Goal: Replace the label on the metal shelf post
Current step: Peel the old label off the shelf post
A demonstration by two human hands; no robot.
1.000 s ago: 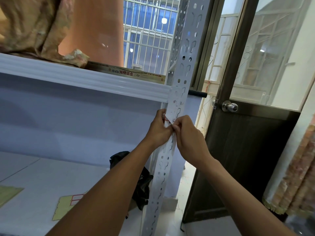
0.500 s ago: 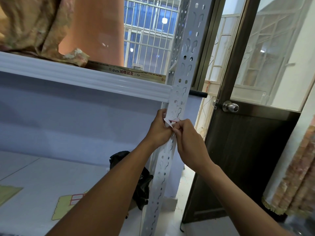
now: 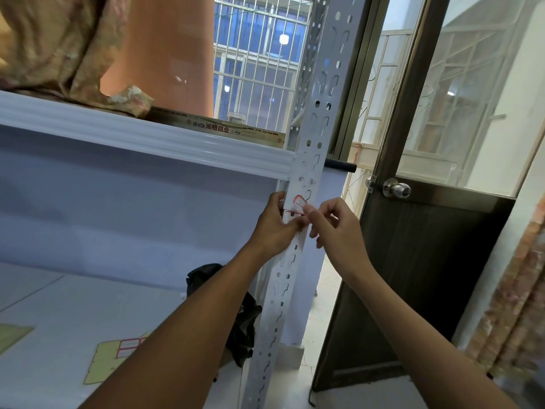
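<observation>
Both hands up at the perforated white metal shelf post [image 3: 306, 160], just under the white ribbed shelf edge [image 3: 147, 140].

Small white label w/ red border [image 3: 298, 203] sits on the post face, partly lifted and curled, upper corner bent away from the metal. Lower part hidden behind fingers.

Left hand [image 3: 275, 224], at 9 o'clock of the label: wrapped against the post's left edge, fingers curled closed, thumb pressed by the label's lower left. Whether it pinches the label itself, can't tell.

Right hand [image 3: 333, 228], at 4 o'clock of the label: thumb and index fingertip nipped together at the label's right edge, other fingers loosely curled.

Lower shelf, approx 7 o'clock from the hands: pale yellow backing sheet w/ red-bordered labels [image 3: 118, 355], lying flat. Black crumpled bag [image 3: 236, 326] beside the post's foot. Dark brown door w/ round steel knob [image 3: 396, 188] at 3 o'clock, standing open.
</observation>
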